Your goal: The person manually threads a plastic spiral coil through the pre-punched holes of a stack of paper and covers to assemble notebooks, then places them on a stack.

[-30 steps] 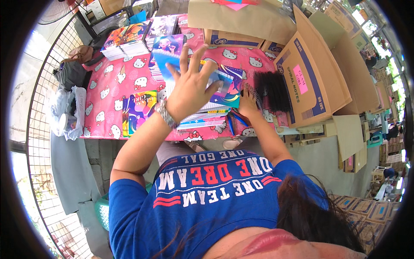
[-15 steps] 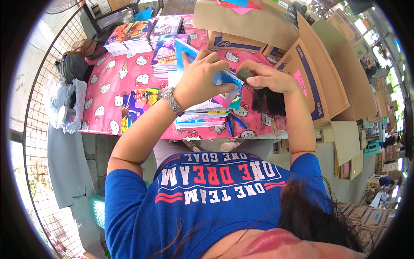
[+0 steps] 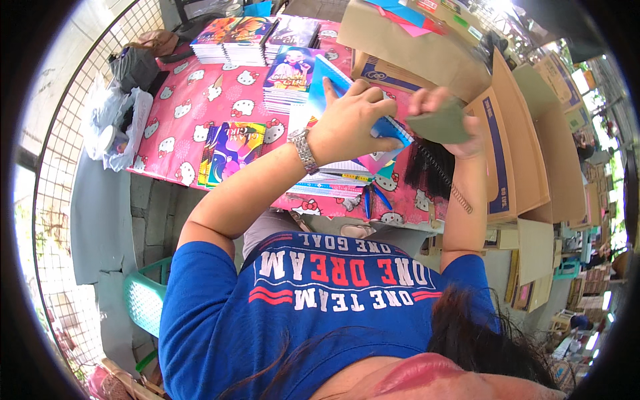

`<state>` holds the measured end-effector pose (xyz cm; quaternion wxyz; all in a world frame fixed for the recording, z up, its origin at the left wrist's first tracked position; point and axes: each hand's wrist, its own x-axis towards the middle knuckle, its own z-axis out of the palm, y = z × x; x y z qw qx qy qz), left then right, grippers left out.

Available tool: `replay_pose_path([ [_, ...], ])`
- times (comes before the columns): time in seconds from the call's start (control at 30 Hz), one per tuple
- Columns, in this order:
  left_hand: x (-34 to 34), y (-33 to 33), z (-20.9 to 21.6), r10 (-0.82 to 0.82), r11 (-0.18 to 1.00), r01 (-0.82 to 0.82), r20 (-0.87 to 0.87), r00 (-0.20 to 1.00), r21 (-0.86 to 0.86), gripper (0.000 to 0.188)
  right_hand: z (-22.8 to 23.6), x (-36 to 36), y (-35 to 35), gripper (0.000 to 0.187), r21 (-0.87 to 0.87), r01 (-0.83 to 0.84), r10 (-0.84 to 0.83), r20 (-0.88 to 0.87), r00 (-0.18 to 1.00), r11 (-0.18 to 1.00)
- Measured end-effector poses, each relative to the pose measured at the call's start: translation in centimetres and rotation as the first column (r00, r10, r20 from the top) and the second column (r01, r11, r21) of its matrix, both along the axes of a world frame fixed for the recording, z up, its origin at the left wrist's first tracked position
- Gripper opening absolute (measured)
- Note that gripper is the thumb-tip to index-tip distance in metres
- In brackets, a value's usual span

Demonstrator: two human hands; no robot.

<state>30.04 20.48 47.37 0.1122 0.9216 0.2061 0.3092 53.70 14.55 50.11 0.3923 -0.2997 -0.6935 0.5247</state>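
The left hand grips a blue-covered notebook above the near part of the pink cat-print tablecloth, its index finger spread along the cover and its thumb pressed near the lower right corner, so the fingers are closed on the notebook, which stands tilted. The right hand, slightly blurred, has its fingers curled around a grey-green pad just beside the notebook's right edge; whether the pad touches that edge cannot be told. A dark spiral coil runs from near that corner down across the right forearm, its long tail hanging loose, so the binding of this notebook looks begun but unfinished; how many holes are threaded is too small to tell. Much appears left: a loose heap of black coils lies beside the cardboard box, and a pile of notebook blocks sits under the left hand, with blue-handled pliers lying near it, untouched. Stacked notebooks stand farther back and a few overlapping notebooks lie to the left; these seem to be set aside, though their bindings are not clear enough to judge.
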Motion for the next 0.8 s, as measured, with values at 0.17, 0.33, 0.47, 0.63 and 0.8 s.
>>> replay_pose_path([
  [0.17,0.0,-0.3,0.0,0.004,1.0,-0.004,0.005,1.0,-0.026,0.05,-0.8,0.7,0.0,0.059,-0.105,0.065,-0.066,0.002,0.998,0.992],
  [0.33,0.1,0.1,-0.1,0.032,0.998,-0.029,0.043,0.999,-0.062,0.054,0.7,0.0,0.6,0.065,-0.258,0.119,-0.009,0.393,0.92,0.959],
  [0.47,-0.2,-0.4,0.1,0.063,0.993,-0.064,-0.012,0.998,-0.099,0.055,0.4,-1.4,0.5,0.051,-0.068,-0.138,0.124,-0.188,0.974,0.988],
  [0.63,-1.0,0.8,0.8,0.1,0.994,-0.099,0.03,0.995,-0.035,0.055,-1.2,0.8,2.1,0.055,-0.154,0.193,-0.158,0.216,0.964,0.969],
  [0.8,-2.3,3.3,0.2,0.071,0.996,-0.074,-0.068,0.995,-0.042,0.05,1.0,-1.2,3.2,0.054,-0.171,-0.012,0.033,0.119,0.992,0.985],
])
